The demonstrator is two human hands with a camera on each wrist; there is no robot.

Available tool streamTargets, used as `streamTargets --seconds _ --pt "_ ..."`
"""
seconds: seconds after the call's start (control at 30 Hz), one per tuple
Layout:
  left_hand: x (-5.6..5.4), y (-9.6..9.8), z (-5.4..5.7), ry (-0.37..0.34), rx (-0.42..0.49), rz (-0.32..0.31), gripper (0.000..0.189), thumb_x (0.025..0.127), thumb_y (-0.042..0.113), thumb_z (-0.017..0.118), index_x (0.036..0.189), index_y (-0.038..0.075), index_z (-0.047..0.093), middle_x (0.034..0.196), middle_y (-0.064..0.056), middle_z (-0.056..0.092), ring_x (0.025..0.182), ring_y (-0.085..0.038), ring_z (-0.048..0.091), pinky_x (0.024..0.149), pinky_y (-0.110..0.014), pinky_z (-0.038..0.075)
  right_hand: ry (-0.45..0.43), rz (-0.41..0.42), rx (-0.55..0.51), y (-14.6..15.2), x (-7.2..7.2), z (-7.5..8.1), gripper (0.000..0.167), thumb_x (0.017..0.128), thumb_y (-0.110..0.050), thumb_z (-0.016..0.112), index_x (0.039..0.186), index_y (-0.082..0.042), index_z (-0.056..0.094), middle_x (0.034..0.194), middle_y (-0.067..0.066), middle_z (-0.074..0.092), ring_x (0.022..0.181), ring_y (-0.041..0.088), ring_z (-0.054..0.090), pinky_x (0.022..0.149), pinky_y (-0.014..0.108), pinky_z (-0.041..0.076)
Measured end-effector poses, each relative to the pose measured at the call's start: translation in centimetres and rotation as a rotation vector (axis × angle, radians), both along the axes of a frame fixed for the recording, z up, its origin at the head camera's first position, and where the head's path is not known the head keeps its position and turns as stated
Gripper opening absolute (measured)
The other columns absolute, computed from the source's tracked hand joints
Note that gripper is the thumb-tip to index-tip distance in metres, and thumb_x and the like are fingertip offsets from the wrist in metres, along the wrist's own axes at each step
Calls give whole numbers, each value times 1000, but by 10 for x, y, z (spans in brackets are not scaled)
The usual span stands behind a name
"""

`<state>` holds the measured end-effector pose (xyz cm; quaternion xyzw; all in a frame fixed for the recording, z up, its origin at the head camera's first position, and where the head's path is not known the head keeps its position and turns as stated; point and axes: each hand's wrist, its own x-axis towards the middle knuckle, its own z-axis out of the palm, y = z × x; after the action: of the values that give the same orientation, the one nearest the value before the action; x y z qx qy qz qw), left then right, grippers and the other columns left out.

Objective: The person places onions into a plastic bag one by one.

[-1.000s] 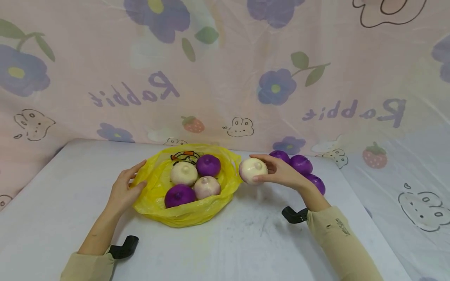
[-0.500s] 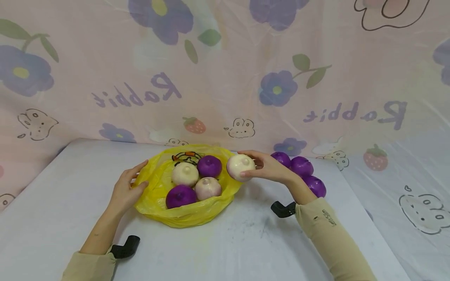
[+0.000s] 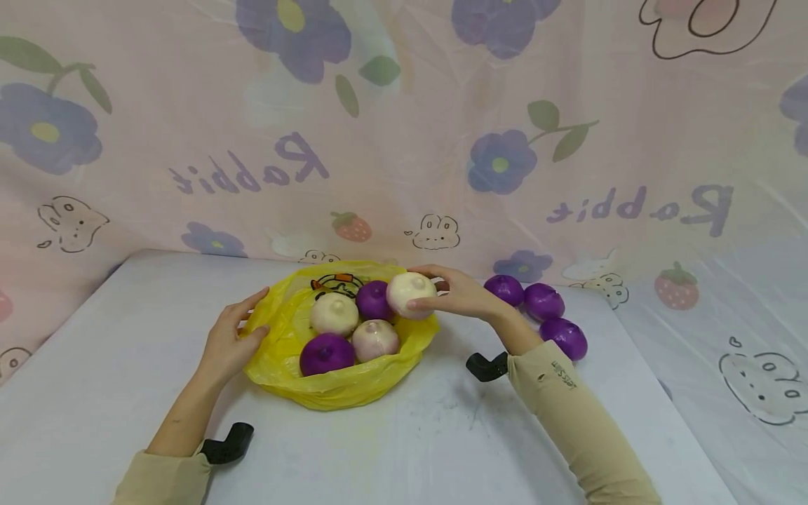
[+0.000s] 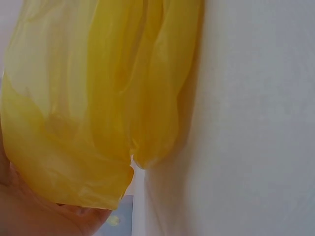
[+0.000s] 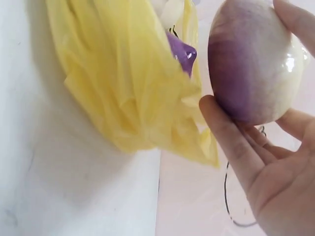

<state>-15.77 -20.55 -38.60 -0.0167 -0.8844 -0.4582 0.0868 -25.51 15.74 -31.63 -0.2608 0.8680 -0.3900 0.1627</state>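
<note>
Moved left since the earlier frame, my right hand [image 3: 457,293] grips a white onion [image 3: 410,291] between thumb and fingers, mid-frame, over the right side of the yellow bag [image 3: 341,393]; my left hand [image 3: 230,340], thumb and fingers apart, touches its left side.

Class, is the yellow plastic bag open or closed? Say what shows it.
Open: the yellow plastic bag has its mouth spread wide, showing two round purple bulbs and two round whitish bulbs inside.

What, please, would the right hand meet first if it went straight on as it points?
Likely the rear round purple onion in the yellow plastic bag; the round white-purple onion the right hand holds overlaps it in the head view, but depth is unclear.
</note>
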Motion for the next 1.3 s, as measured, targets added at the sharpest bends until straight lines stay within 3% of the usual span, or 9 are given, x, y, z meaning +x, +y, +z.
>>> streamTargets --seconds 0.33,0.63,0.97,1.13,1.3 --pt "0 1 3 0 16 3 60 90 5 53 148 9 37 137 -29 39 121 -44 39 101 -61 35 44 44 20 -29 -10 5 68 81 -38 73 141 -18 48 137 0 54 114 23 55 102 41 43" --pt "0 2 4 -7 19 7 60 90 5 53 148 10 37 138 -29 39 121 -44 39 101 -61 34 71 11 50 -52 -13 6 65 79 -43 74 137 -24 51 131 -4 58 111 20 58 97 36 47" --pt "-1 3 4 -17 27 10 60 90 5 54 148 10 37 138 -28 38 121 -44 39 101 -60 35 82 -38 -29 -82 -22 2 66 79 -41 74 134 -13 51 122 0 62 110 16 58 99 35 46" --pt "-1 4 6 -28 26 8 60 91 6 54 148 11 37 138 -28 38 121 -44 39 102 -60 34 80 -3 -61 -93 -30 2 57 80 -38 74 127 -13 53 121 1 63 111 17 59 98 34 46" --pt "-1 3 6 -29 25 7 59 91 5 54 148 10 37 138 -28 38 122 -44 39 102 -60 34 103 64 -30 -104 -39 2 40 82 -41 72 112 -16 65 100 -4 68 93 13 62 85 27 48"
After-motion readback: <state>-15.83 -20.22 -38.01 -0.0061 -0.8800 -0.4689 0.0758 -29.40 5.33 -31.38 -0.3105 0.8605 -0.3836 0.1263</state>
